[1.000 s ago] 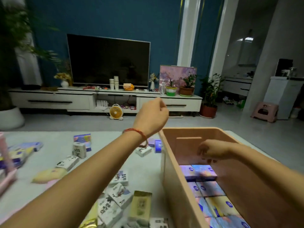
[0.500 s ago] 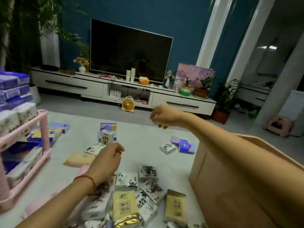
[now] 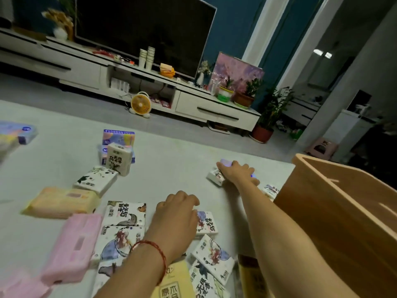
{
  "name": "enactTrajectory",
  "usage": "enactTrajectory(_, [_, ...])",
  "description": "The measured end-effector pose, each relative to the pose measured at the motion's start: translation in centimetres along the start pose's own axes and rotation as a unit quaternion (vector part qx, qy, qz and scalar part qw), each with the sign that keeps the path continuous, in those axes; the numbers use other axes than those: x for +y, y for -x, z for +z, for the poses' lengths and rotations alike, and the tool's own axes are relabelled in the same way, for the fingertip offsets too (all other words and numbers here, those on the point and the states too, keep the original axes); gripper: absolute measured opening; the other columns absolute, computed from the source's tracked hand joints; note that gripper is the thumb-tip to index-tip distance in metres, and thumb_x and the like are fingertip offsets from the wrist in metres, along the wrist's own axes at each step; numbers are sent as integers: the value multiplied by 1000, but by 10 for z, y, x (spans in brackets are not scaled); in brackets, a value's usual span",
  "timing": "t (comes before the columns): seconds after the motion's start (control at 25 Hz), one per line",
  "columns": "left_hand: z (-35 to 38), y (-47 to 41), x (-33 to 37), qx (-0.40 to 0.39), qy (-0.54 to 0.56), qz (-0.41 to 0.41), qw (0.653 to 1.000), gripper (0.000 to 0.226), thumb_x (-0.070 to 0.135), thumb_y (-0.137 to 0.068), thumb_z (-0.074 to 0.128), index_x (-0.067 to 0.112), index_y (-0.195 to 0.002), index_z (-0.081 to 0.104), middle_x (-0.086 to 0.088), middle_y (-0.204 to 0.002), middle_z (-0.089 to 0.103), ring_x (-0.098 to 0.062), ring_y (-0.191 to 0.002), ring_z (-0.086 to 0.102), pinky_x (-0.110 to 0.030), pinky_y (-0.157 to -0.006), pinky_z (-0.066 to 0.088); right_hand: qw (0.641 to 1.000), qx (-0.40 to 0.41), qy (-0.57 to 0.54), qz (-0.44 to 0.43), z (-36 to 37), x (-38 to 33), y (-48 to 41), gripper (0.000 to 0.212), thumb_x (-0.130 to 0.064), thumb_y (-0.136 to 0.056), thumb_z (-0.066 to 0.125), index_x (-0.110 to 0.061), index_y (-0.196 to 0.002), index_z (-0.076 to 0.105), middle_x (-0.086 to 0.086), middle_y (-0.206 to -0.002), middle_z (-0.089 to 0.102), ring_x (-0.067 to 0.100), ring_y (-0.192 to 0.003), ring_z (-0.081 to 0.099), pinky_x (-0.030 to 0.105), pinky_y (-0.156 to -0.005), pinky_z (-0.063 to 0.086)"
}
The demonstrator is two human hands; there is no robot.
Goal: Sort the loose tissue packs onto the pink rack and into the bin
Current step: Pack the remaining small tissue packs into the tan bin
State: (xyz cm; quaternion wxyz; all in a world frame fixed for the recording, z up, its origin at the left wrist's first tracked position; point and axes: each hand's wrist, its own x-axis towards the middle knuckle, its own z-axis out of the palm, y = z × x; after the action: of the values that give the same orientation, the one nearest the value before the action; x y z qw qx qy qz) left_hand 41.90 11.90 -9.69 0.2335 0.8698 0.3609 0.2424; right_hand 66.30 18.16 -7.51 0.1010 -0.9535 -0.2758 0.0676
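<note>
Loose tissue packs lie scattered on the pale table. My left hand [image 3: 176, 214], with a red cord at the wrist, curls down over the left part of a white printed pack [image 3: 207, 223] in the near cluster. Farther out, my right hand [image 3: 236, 172] lies over a purple pack [image 3: 224, 163], fingers closing around it, beside a small white pack [image 3: 214, 177]. The tan bin [image 3: 335, 211] stands at the right, close to my right forearm; its inside is hidden. The pink rack is out of view.
More packs lie left of my hands: a pink one [image 3: 71, 246], a peach one [image 3: 60, 202], white printed ones [image 3: 96, 179], an upright white pack [image 3: 119, 158] before a blue one. Yellow packs [image 3: 171, 282] sit at the near edge. Beyond the table stands a TV cabinet.
The view swung left and down, away from the bin. My right hand came out of the bin and reached down onto the purple pack. My left hand dropped onto the near white pack.
</note>
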Motion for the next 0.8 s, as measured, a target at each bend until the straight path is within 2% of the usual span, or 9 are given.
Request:
enactTrajectory(0.08, [1,1,-3,2,14,-15,1000,33,22,-100,29,26,-130,41,9,-131,39,-10,-123,35,-24,-104,27,999,27,-30,-21,9,7,-2,62,-62,-84,39,-25,-134,39,12,-137,39,30,-131,26,50,-99,27])
enactTrajectory(0.2, [-2,1,-7,13,36,-39,999,32,21,-100,30,25,-129,43,7,-130,40,-11,-122,37,-27,-104,31,991,32,-113,-58,11,13,9,56,-61,-81,50,-25,-123,45,11,-126,51,32,-122,36,45,-99,31])
enactTrajectory(0.32, [-11,3,-1,11,38,-45,998,32,21,-99,32,24,-129,43,6,-131,40,-12,-123,38,-28,-103,31,984,33,-99,-141,20,12,52,56,-62,-79,52,-25,-121,46,7,-121,52,31,-117,42,40,-95,36])
enactTrajectory(0.44, [-25,10,1,58,54,-48,996,32,19,-98,36,23,-128,45,4,-132,43,-14,-124,39,-28,-104,32,963,43,-126,-235,27,8,94,54,-57,-74,60,-22,-114,52,5,-109,58,26,-107,50,36,-86,46])
enactTrajectory(0.56, [-38,8,10,107,157,-80,979,33,20,-98,41,16,-130,45,-2,-133,45,-17,-123,43,-27,-101,35,934,103,-191,-285,0,3,117,49,-44,-73,68,-13,-110,58,8,-102,63,25,-98,55,34,-80,50])
enactTrajectory(0.64, [-46,2,26,113,301,-170,931,40,28,-96,45,10,-132,43,-8,-127,51,-22,-116,50,-30,-97,40,907,93,-236,-336,-23,2,138,48,-38,-72,73,-11,-109,60,5,-100,63,16,-90,55,23,-72,47])
enactTrajectory(0.72, [-52,0,44,76,465,-244,848,51,39,-95,45,4,-131,45,-11,-114,58,-25,-102,57,-36,-88,48,872,85,-264,-403,-48,4,169,47,-34,-73,74,-12,-112,59,1,-101,61,12,-91,52,15,-70,39])
enactTrajectory(0.8, [-57,4,59,48,603,-254,755,44,37,-96,44,3,-123,52,-15,-109,63,-24,-90,62,-35,-70,55,848,74,-233,-470,-66,8,193,49,-32,-75,72,-18,-119,55,0,-112,59,14,-102,46,19,-79,37])
